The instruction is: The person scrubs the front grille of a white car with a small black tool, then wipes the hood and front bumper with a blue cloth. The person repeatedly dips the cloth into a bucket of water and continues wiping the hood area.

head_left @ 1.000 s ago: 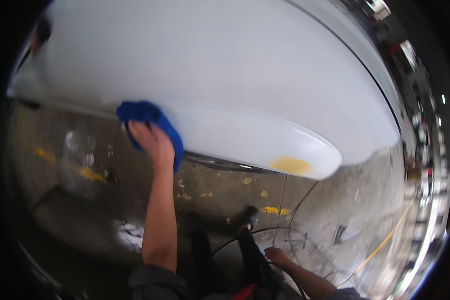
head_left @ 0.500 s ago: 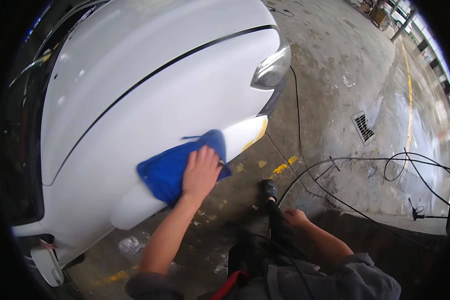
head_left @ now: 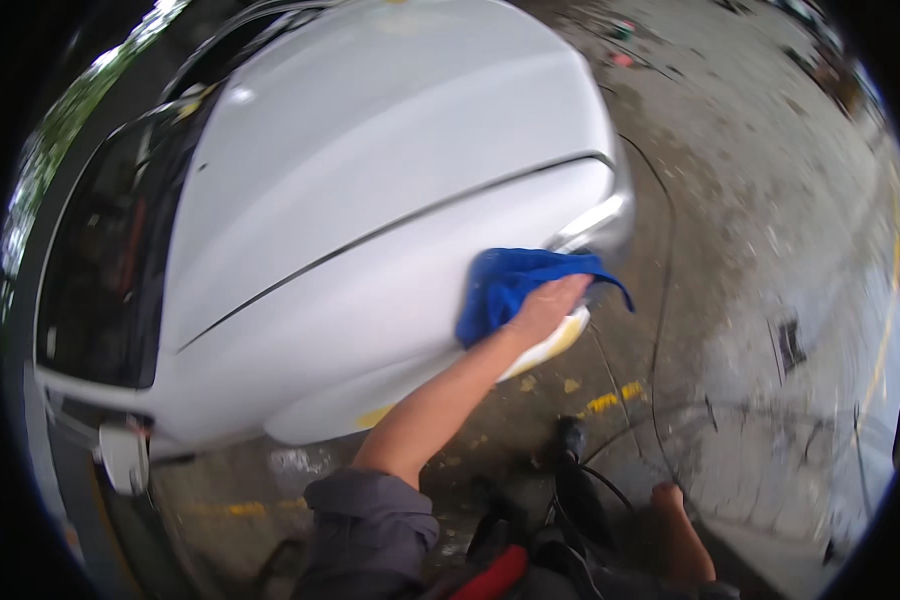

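A white car's front fender [head_left: 370, 310] and bonnet [head_left: 390, 140] take up the upper left. My left hand [head_left: 550, 305] presses a bunched blue cloth [head_left: 510, 285] onto the fender's front corner, right below the headlight [head_left: 590, 225]. Part of the cloth hangs past the hand toward the bumper, and my fingertips are partly hidden in its folds. My right hand [head_left: 669, 496] hangs low at my right side, away from the car. It is blurred and its fingers are turned out of sight, so whether it holds anything does not show.
A dark hose [head_left: 660, 350] runs along the wet concrete floor in front of the car and loops near my feet. The side mirror [head_left: 125, 458] juts out at the lower left. A floor drain [head_left: 792, 345] lies to the right. Yellow paint [head_left: 615, 398] marks the ground.
My left hand has slid the blue cloth forward along the fender to the headlight corner. The view has shifted, showing more bonnet and windscreen. My right hand still hangs low.
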`<action>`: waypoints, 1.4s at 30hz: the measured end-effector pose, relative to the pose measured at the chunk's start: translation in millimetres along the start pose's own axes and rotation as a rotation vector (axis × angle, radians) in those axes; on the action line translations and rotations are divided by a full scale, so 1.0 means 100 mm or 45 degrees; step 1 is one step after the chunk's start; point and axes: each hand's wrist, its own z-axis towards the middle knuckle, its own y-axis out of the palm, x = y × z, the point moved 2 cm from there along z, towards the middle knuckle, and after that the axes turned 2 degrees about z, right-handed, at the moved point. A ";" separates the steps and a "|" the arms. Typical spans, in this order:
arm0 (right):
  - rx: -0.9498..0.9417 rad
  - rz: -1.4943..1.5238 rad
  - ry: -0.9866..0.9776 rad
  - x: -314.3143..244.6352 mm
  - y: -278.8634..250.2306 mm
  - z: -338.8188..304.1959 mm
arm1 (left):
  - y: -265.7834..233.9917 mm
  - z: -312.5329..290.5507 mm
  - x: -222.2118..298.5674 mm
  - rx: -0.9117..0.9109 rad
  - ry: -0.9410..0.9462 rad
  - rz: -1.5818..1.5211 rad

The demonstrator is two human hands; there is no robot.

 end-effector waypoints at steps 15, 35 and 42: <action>-0.239 0.466 -0.225 -2.58 -0.97 0.93 | -3.15 -2.79 -0.23 0.630 -1.114 1.108; -0.208 0.167 -0.185 -3.13 -1.08 1.21 | -3.30 -0.89 -1.15 0.066 -1.239 0.767; -0.239 0.292 -0.236 -3.24 -1.57 1.84 | -2.29 1.10 -0.92 -0.062 -1.032 0.598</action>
